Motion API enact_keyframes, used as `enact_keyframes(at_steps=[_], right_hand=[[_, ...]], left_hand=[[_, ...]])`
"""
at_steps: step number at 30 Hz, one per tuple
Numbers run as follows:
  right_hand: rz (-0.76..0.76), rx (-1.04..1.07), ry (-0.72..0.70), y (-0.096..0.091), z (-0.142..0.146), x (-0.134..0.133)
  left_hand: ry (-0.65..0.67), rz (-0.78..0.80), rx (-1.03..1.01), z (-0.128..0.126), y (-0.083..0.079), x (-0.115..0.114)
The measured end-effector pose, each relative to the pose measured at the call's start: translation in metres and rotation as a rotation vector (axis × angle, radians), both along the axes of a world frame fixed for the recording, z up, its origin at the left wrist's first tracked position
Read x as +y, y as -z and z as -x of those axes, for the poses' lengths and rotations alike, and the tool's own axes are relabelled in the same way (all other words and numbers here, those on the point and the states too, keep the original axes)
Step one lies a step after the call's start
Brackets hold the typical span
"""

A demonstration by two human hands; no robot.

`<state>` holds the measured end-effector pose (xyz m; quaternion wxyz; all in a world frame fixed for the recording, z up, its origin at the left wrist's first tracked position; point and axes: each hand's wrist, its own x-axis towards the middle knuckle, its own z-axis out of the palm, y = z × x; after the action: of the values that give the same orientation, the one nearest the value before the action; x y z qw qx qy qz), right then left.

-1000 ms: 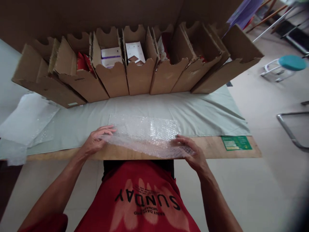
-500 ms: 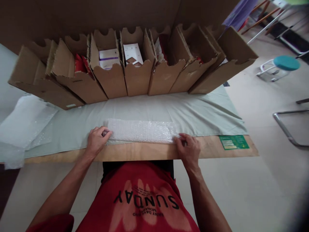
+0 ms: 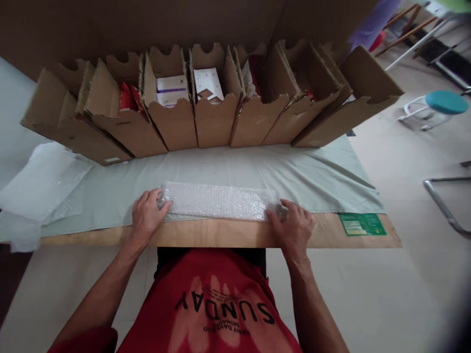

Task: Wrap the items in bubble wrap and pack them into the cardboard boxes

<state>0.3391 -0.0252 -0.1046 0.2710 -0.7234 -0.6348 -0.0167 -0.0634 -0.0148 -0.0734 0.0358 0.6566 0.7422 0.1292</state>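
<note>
Big wooden desk (image 3: pixel 221 236) with a pale green cloth (image 3: pixel 257 169) spread over most of it, probably there as a soft, clean surface to work on. Along the back sits a row of cardboard boxes (image 3: pixel 213 125), fanned out and tipped so their open tops face the person. My guess is that puts the white and red packets inside within easy reach and sight. Off on the left edge there's a loose pile of spare bubble wrap sheets (image 3: pixel 44 181), parked clear of the middle.

The folded bubble wrap bundle (image 3: pixel 221 202) lies lengthwise near the front of the cloth, right at the desk's wooden lip. The left hand (image 3: pixel 145 215) has its fingers curled around the left end, thumb tucked against it. The right hand (image 3: pixel 294 225) lies over the right end, fingers pressing down. One hand per end looks like it pins the fold so it can't spring open. A small green card (image 3: pixel 362 224) lies on the bare wood to the right, untouched.
</note>
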Motion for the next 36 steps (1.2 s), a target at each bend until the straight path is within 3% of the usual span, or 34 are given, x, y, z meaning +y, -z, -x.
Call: enact_keyframes(at_steps=[6, 9, 12, 15, 18, 21, 24, 27, 29, 32, 36], right_hand=[[0.160, 0.075, -0.035, -0.002, -0.006, 0.034], [0.279, 0.159, -0.062, -0.011, 0.000, 0.047], [0.321, 0.276, -0.086, -0.025, 0.000, 0.044], [0.300, 0.391, -0.108, -0.037, -0.002, 0.024], [0.329, 0.582, -0.124, -0.042, 0.003, -0.010], [0.355, 0.775, -0.188, -0.037, 0.020, -0.047], [0.416, 0.809, -0.215, -0.031, 0.043, -0.076], [0.445, 0.789, -0.165, -0.029, 0.060, -0.089], [0.431, 0.818, -0.149, -0.030, 0.065, -0.090], [0.454, 0.909, -0.177, -0.032, 0.064, -0.086], [0.524, 1.014, -0.184, -0.035, 0.057, -0.080]], left_hand=[[-0.070, 0.186, -0.018, -0.005, -0.013, 0.012], [-0.094, 0.275, -0.072, -0.006, -0.016, 0.015], [-0.034, 0.269, -0.123, -0.003, -0.018, 0.017], [0.053, 0.181, -0.080, 0.001, -0.022, 0.027], [0.117, 0.042, 0.025, -0.006, -0.030, 0.055], [0.199, -0.045, 0.060, -0.029, -0.034, 0.095], [0.290, -0.069, 0.050, -0.059, -0.031, 0.133], [0.303, -0.103, 0.024, -0.083, -0.024, 0.148], [0.279, -0.160, -0.023, -0.089, -0.020, 0.138], [0.367, -0.214, -0.108, -0.087, -0.017, 0.091], [0.852, -0.138, -0.186, -0.083, -0.018, 0.007]])
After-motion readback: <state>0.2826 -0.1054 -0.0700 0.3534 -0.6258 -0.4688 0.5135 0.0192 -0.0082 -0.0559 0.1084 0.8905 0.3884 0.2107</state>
